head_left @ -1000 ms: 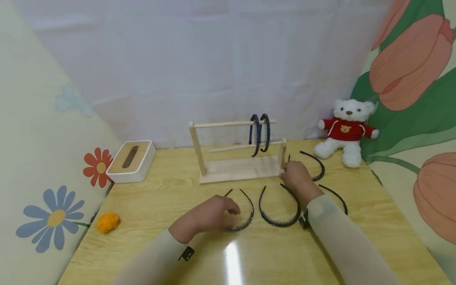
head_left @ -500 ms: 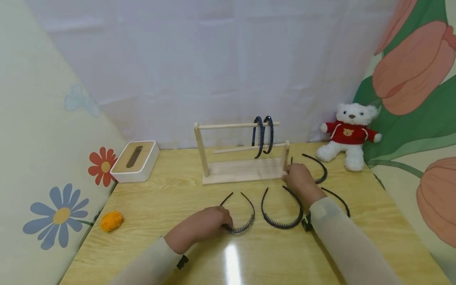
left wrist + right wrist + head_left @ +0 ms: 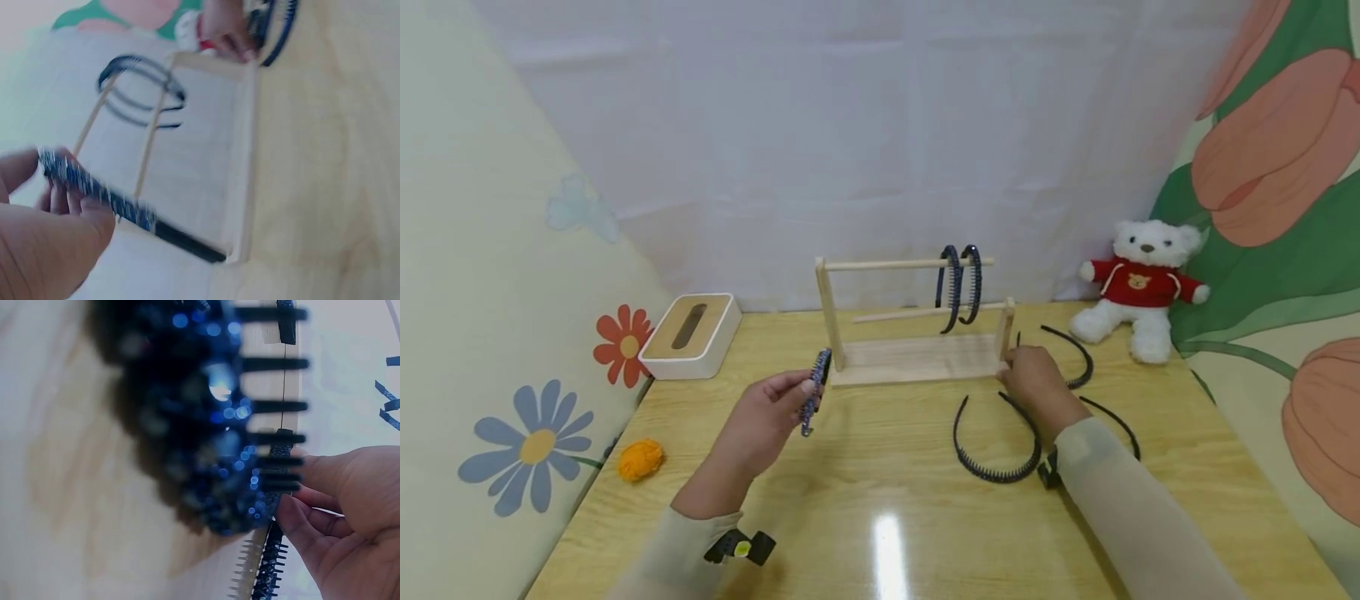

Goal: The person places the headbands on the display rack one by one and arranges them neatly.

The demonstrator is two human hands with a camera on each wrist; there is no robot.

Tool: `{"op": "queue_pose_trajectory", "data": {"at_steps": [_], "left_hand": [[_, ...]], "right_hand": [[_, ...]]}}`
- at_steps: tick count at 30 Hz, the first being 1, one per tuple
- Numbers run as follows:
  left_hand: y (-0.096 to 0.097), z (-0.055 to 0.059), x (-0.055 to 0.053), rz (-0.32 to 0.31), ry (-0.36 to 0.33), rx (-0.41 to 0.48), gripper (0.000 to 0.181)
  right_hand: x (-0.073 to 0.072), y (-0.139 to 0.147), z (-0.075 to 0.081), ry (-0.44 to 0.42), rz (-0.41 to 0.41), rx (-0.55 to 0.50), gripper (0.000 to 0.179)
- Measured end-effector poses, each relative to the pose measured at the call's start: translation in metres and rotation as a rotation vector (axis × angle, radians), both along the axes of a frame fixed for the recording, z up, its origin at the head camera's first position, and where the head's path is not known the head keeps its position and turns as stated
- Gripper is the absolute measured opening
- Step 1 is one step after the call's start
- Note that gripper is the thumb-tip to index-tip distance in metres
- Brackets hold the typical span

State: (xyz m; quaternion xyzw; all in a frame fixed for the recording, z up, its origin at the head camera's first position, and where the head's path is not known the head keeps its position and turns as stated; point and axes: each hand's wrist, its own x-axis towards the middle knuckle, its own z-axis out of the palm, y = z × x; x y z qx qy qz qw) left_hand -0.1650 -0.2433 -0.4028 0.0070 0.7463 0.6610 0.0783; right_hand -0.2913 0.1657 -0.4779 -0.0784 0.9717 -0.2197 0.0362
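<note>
My left hand (image 3: 756,425) holds a dark blue, glittery toothed headband (image 3: 822,367) above the table, left of the wooden rack (image 3: 910,358). In the left wrist view, the headband (image 3: 187,240) slants from the fingers across the near end of the rack. My right hand (image 3: 1032,382) grips the lower right end of the rack; its fingertips are partly hidden in the head view. Two dark headbands (image 3: 953,292) hang side by side on the upper rod. A third toothed headband (image 3: 996,477) lies on the table in front of the right hand, large and blurred in the right wrist view.
Two more headbands lie to the right, one behind (image 3: 1088,367) the right hand and one beside the forearm (image 3: 1123,429). A white teddy bear (image 3: 1138,283) sits at back right. A tissue box (image 3: 718,346) and an orange yarn ball (image 3: 640,460) are on the left.
My left hand reached down to the headband on the table, took hold of it, and lifted it up and to the left. The right hand has stayed at the rack's end.
</note>
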Motion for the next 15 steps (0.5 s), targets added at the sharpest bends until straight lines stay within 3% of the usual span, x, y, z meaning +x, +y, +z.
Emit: {"op": "queue_pose_trajectory", "data": {"at_steps": [3, 6, 10, 15], "left_hand": [[-0.012, 0.010, -0.002, 0.103, -0.027, 0.178, 0.039], [-0.022, 0.018, -0.002, 0.149, 0.002, 0.323, 0.029], [-0.026, 0.033, -0.007, 0.158, 0.080, 0.453, 0.035], [-0.012, 0.067, -0.021, 0.213, 0.219, 0.570, 0.027]], "right_hand": [[0.001, 0.000, -0.001, 0.020, 0.020, 0.019, 0.023], [0.001, 0.000, -0.002, 0.036, 0.038, 0.030, 0.023], [0.001, 0.000, -0.001, 0.046, 0.046, 0.020, 0.022], [0.001, 0.003, 0.001, 0.035, 0.034, -0.001, 0.022]]}}
